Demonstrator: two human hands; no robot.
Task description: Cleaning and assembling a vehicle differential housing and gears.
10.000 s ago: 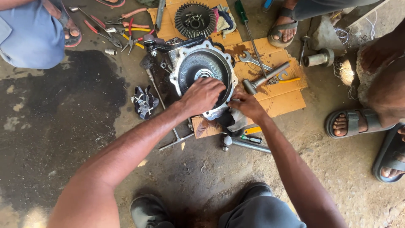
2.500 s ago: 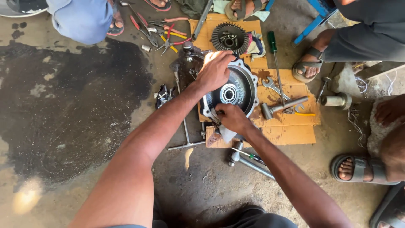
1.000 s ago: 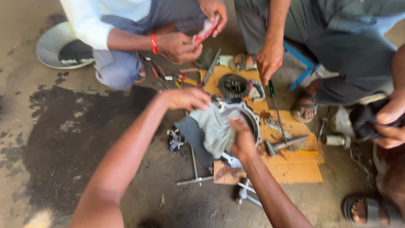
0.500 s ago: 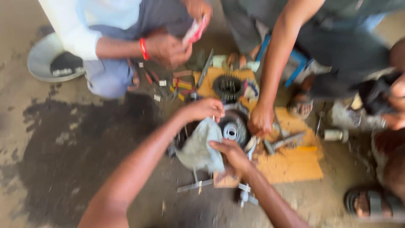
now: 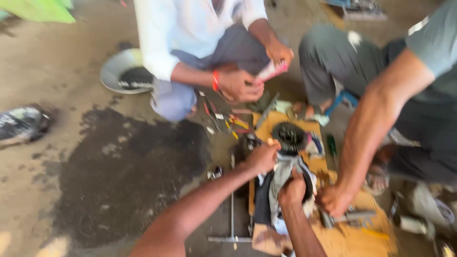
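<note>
rag (image 5: 281, 183) over housing (image 5: 308, 183) (on board (image 5: 354, 238)); gear (image 5: 289, 137) behind

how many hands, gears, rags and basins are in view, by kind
hands: 5, namely the wearer's left hand and right hand, both gripping the grey rag, plus three co-workers' hands
black gear: 1
grey rag: 1
metal basin: 1
total: 8

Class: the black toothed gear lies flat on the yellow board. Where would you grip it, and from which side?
Probably grip the gear across its toothed rim from straight above: it lies flat, face up, on the board, and the left hand and cloth crowd its near side.
</note>
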